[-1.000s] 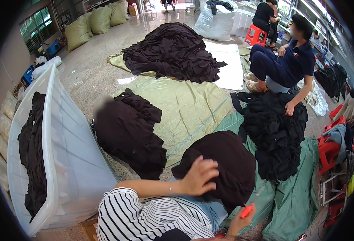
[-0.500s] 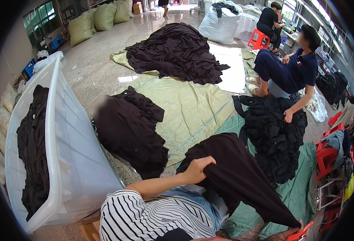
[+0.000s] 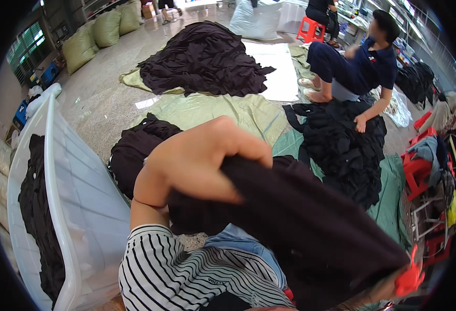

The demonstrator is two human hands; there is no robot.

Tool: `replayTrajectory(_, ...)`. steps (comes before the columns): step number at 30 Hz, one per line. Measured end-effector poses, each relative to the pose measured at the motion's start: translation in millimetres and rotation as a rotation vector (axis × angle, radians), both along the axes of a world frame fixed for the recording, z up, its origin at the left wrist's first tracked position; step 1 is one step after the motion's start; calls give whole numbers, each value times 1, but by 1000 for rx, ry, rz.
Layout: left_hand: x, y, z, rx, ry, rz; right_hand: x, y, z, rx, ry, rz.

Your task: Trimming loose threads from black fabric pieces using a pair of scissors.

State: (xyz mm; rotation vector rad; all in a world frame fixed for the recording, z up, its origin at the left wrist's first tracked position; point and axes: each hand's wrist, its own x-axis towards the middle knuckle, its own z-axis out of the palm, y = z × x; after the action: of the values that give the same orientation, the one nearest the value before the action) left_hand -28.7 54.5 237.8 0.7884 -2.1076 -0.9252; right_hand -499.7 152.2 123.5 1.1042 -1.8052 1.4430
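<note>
A dark brown piece of cloth [image 3: 316, 228] stretches in the air across my lap, from upper left to lower right. My left hand [image 3: 197, 160] is raised in front of my chest, its thumb and fingers closed on the upper end of the cloth. Down at the lower right, my right hand [image 3: 380, 293] grips the other end; it is blurred and partly hidden by the cloth. A bright red object [image 3: 410, 277] is at that hand, too smeared to name. Left of the cloth, behind my left arm, lies a dark brown cloth heap [image 3: 134, 147].
A white plastic bin [image 3: 90, 176] holding dark cloth stands at my left. Ahead, a large dark brown pile [image 3: 202, 62] lies on sheeting. A seated co-worker [image 3: 378, 59] rests a hand on a black cloth pile [image 3: 347, 150]. Red stools [image 3: 417, 166] stand at the right.
My left hand has risen toward me, lifting its end of the cloth. My right hand has moved slightly up and right with the other end. The whole view has shifted a little.
</note>
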Motion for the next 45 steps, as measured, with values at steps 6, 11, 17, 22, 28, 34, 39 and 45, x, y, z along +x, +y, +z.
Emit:
replayTrajectory(6, -31, -115, -183, 123, -306, 264, -22, -85, -72, 110, -503, 516)
replayTrajectory(11, -71, -86, -304, -267, -208, 420, 30, -86, -111, 539, -613, 480)
replayTrajectory(17, -115, -25, -292, -524, -176, 216, 67, -32, -135, 752, -549, 440)
replayTrajectory(22, -123, -15, -305, -410, -54, 79, 92, 13, -146, 857, -477, 466)
replayTrajectory(28, -129, -65, -275, -171, -84, 90, 136, 34, -130, 982, -400, 699)
replayTrajectory(34, -114, -94, -262, 102, -173, -148, 156, 26, -134, 974, -454, 687)
replayTrajectory(39, -114, -98, -262, -51, -309, -150, 160, 21, -128, 938, -388, 638)
replayTrajectory(45, -113, -100, -275, 1, -208, -100, 165, 21, -130, 968, -325, 603)
